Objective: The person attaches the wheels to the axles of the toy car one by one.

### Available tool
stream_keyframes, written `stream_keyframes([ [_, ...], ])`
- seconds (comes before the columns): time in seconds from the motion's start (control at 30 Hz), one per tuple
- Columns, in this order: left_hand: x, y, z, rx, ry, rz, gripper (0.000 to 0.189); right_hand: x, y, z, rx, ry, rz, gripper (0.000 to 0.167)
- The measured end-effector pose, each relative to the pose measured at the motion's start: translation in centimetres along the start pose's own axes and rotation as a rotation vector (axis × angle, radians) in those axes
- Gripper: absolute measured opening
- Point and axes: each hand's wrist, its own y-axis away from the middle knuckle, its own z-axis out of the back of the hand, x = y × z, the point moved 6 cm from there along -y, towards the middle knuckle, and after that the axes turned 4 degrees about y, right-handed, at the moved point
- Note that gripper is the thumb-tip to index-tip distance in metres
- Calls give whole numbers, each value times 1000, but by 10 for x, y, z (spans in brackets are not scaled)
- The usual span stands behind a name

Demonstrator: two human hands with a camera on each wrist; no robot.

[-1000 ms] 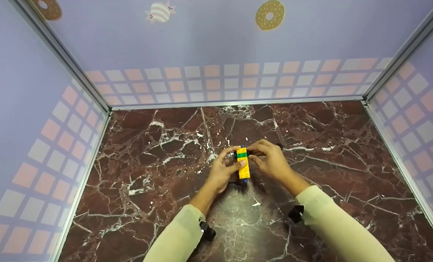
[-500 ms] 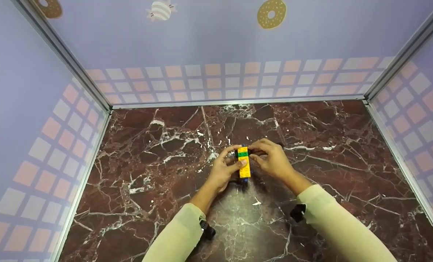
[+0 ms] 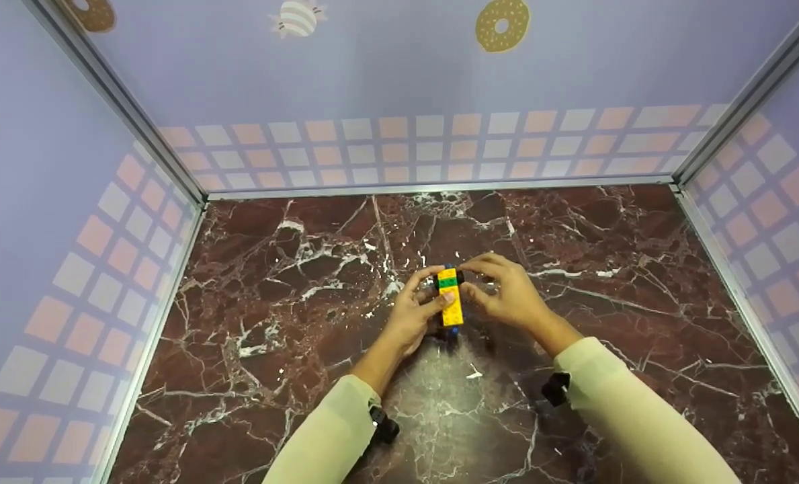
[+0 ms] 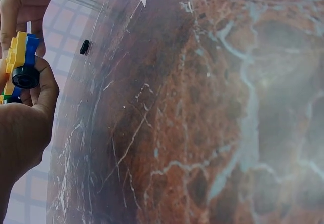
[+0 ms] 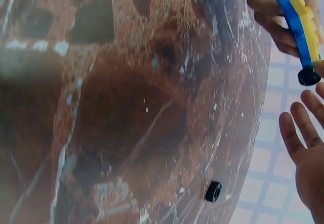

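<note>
A small toy car (image 3: 451, 309) of building bricks has a yellow top, one green brick (image 3: 447, 282), a blue base (image 5: 297, 28) and black wheels. My left hand (image 3: 409, 312) grips it from the left, thumb on the yellow top. At the far right side sits a black wheel (image 3: 459, 277), between the parted thumb and index finger of my right hand (image 3: 517, 296). In the right wrist view the other fingers are spread near that wheel (image 5: 308, 76); contact is hard to tell. The left wrist view shows another wheel (image 4: 25, 77) beside my left fingers.
A loose black wheel (image 5: 213, 191) lies on the dark red marble-patterned table (image 3: 291, 376), hidden in the head view. Patterned lilac panels (image 3: 399, 81) stand at the back and both sides. Black wrist cameras (image 3: 386, 425) hang below the sleeves.
My right thumb and index finger have moved apart at the wheel, and the right hand has drawn slightly to the right. My left hand keeps its hold on the toy car.
</note>
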Motion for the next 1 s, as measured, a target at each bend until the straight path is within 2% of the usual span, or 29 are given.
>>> stream_keyframes([
  [0.3,0,0,0,-9,2,-13,61,-19,4,14,2,120,-37,37],
  [0.47,0,1,0,-16,-6,-11,61,-33,7,18,11,191,-87,38],
  [0.7,0,3,-1,-9,-4,4,62,-57,15,22,24,226,-163,40],
  [1.0,-2,4,-1,-6,-11,-15,60,-81,24,28,28,274,-202,42],
])
